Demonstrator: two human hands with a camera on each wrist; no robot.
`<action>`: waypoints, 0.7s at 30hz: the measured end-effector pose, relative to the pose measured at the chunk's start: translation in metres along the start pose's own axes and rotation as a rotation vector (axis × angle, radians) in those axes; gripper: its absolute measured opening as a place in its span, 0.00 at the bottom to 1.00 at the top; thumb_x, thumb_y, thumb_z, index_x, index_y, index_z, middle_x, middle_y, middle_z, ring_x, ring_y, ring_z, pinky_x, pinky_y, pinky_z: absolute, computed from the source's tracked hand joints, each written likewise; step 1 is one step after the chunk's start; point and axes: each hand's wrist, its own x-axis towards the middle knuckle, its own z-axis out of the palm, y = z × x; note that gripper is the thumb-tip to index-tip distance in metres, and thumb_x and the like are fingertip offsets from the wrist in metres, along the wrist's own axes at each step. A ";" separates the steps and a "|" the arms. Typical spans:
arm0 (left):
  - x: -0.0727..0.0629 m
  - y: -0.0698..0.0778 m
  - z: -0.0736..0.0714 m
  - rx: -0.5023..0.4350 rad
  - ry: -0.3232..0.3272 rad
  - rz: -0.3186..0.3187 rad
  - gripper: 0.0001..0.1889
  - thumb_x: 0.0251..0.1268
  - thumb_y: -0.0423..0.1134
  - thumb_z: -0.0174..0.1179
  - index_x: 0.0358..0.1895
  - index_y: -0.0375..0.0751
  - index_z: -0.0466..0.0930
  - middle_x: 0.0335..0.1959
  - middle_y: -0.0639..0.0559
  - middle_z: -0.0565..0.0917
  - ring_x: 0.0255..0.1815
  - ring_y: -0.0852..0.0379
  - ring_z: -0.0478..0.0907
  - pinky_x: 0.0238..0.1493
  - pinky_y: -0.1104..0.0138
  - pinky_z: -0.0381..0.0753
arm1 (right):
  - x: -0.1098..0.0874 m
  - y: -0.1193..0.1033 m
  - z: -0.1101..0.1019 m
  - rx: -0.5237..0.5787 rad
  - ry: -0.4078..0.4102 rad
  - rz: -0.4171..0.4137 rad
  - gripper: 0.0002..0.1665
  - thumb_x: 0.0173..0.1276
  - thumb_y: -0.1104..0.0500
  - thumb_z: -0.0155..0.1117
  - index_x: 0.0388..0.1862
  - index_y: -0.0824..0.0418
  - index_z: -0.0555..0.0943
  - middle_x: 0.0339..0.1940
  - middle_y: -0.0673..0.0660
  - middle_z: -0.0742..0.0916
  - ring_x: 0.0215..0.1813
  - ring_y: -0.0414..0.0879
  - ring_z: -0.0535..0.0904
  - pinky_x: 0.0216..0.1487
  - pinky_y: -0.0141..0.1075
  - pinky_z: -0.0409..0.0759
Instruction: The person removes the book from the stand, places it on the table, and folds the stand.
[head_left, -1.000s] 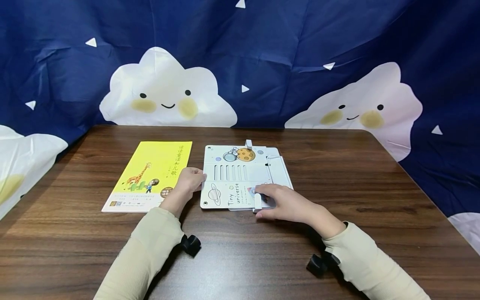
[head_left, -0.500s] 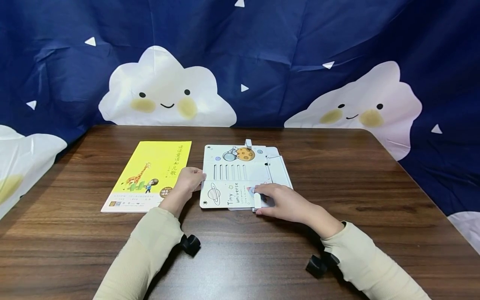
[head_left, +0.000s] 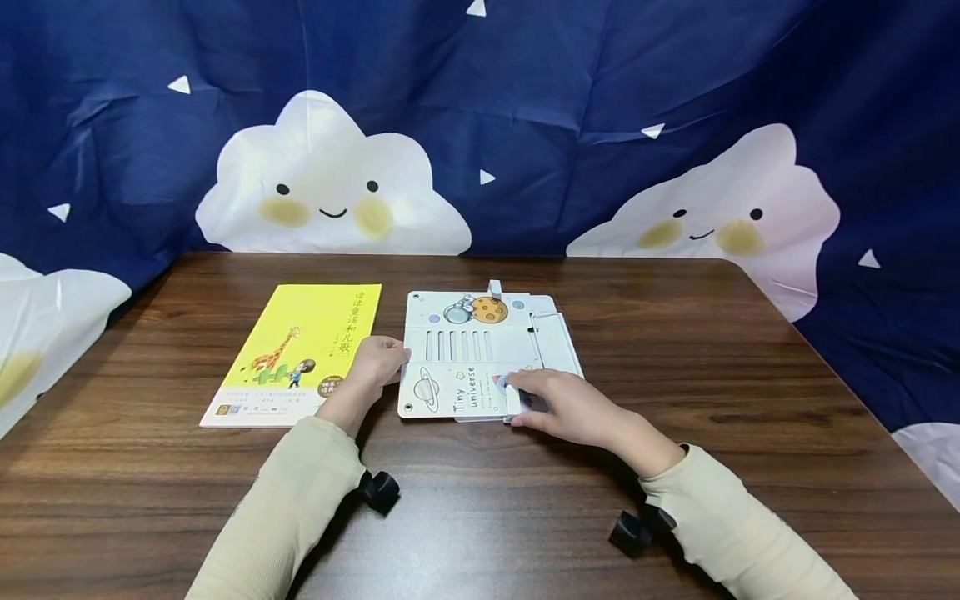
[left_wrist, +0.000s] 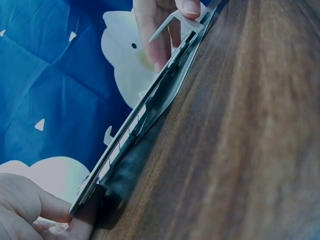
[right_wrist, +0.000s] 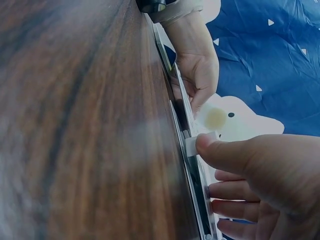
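Observation:
A white folding book stand (head_left: 450,379), printed with planets, an astronaut and "Tiny universe", lies folded on the table in the head view. My left hand (head_left: 379,360) pinches its left edge. In the left wrist view the thumb is above the panel and fingers of the left hand (left_wrist: 35,212) reach under it. My right hand (head_left: 573,407) covers the near right part of the stand, thumb and forefinger at a white page clip (head_left: 513,402). The right wrist view shows the thumb of the right hand (right_wrist: 270,175) against the clip (right_wrist: 191,146), the other fingers over the panel.
A yellow book (head_left: 300,350) with a giraffe on its cover lies left of the stand, close to my left forearm. Brown wooden table (head_left: 675,333) surrounds both. A blue curtain (head_left: 525,83) with smiling clouds hangs behind the far edge.

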 end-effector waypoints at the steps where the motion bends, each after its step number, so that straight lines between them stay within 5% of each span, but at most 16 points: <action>1: 0.000 0.000 0.000 -0.002 -0.002 0.002 0.06 0.57 0.28 0.47 0.32 0.26 0.72 0.34 0.40 0.75 0.26 0.59 0.70 0.29 0.69 0.74 | 0.000 0.000 0.000 -0.004 0.000 0.002 0.28 0.54 0.51 0.63 0.51 0.65 0.73 0.49 0.57 0.77 0.53 0.48 0.70 0.53 0.40 0.65; 21: 0.000 -0.001 0.000 -0.009 -0.008 0.005 0.09 0.58 0.28 0.46 0.36 0.23 0.72 0.33 0.40 0.76 0.28 0.58 0.72 0.31 0.68 0.75 | 0.001 -0.002 0.001 -0.059 0.019 0.059 0.27 0.54 0.50 0.63 0.51 0.61 0.74 0.44 0.55 0.80 0.45 0.45 0.75 0.43 0.40 0.71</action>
